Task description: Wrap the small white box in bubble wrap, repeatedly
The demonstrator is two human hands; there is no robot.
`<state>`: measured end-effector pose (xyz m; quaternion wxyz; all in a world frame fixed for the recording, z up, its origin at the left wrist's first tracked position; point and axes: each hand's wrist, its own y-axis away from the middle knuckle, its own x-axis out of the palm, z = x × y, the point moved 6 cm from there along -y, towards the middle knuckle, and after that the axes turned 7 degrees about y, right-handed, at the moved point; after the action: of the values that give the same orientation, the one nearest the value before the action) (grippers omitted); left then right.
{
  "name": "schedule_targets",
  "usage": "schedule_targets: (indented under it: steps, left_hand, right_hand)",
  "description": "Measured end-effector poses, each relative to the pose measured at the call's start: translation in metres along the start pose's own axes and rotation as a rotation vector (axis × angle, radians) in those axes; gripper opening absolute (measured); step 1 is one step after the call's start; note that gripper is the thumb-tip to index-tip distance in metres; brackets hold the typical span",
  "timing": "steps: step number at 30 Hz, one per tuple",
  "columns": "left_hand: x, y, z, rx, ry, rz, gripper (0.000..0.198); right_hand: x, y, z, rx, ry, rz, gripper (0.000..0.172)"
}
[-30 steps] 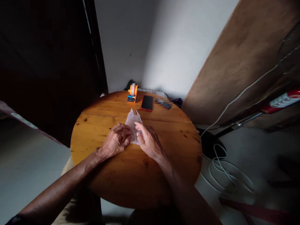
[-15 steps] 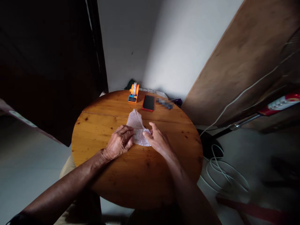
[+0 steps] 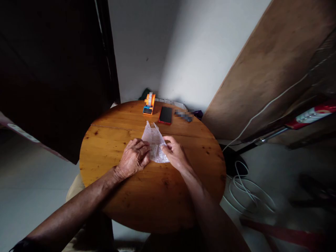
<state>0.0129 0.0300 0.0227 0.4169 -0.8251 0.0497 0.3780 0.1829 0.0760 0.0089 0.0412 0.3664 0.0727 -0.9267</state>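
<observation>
A crumpled, folded piece of clear bubble wrap (image 3: 156, 145) lies on the round wooden table (image 3: 110, 147), between my two hands. My left hand (image 3: 134, 156) grips its left edge, with the fingers curled over the plastic and the thumb below. On the opposite side my right hand (image 3: 176, 153) pinches the right edge between thumb and fingers. Two pointed corners of the wrap stick up toward the far side. Whether anything is wrapped inside cannot be made out.
Toward the table's far edge stand an orange and blue tape dispenser (image 3: 149, 103), a phone with a red edge (image 3: 165, 115) and a blurred-out item (image 3: 183, 115). A white wall rises behind. Coiled white cable (image 3: 243, 187) lies on the floor at right.
My right hand's fingers have closed onto the right side of the bubble wrap. Its right flap now stands up further, making a second peak. My left hand stays in place.
</observation>
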Motion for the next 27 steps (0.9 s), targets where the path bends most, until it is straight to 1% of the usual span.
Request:
schedule_targets:
  steps: [3, 8, 11, 15, 19, 22, 24, 27]
  left_hand:
    - [0.001, 0.000, 0.001, -0.008, -0.013, 0.023, 0.024]
    - [0.002, -0.001, 0.002, -0.002, 0.028, 0.039, 0.025]
    - [0.003, -0.001, 0.002, 0.001, 0.049, 0.048, 0.026]
    - [0.002, -0.001, 0.002, 0.014, 0.075, 0.032, 0.022]
    - [0.001, 0.000, 0.006, -0.009, 0.161, -0.016, 0.019]
    - [0.003, 0.002, 0.012, -0.094, 0.224, -0.034, 0.024]
    - [0.002, 0.003, 0.015, -0.148, 0.268, -0.057, 0.030]
    - [-0.001, 0.004, 0.018, -0.219, 0.360, -0.088, 0.035]
  right_hand:
    - [0.008, 0.000, 0.002, 0.006, -0.237, -0.004, 0.038]
    - [0.020, 0.000, 0.008, 0.018, -0.506, -0.006, 0.039]
    - [0.028, 0.001, 0.010, 0.041, -0.635, 0.063, 0.045]
    - [0.030, 0.004, 0.011, 0.049, -0.713, 0.156, 0.059]
    - [0.027, 0.005, 0.014, -0.024, -0.681, 0.210, 0.059]
    - [0.028, 0.007, 0.016, -0.089, -0.579, 0.236, 0.062]
    - [0.028, 0.008, 0.018, -0.146, -0.489, 0.219, 0.065]
    - [0.028, 0.011, 0.023, -0.263, -0.297, 0.137, 0.067]
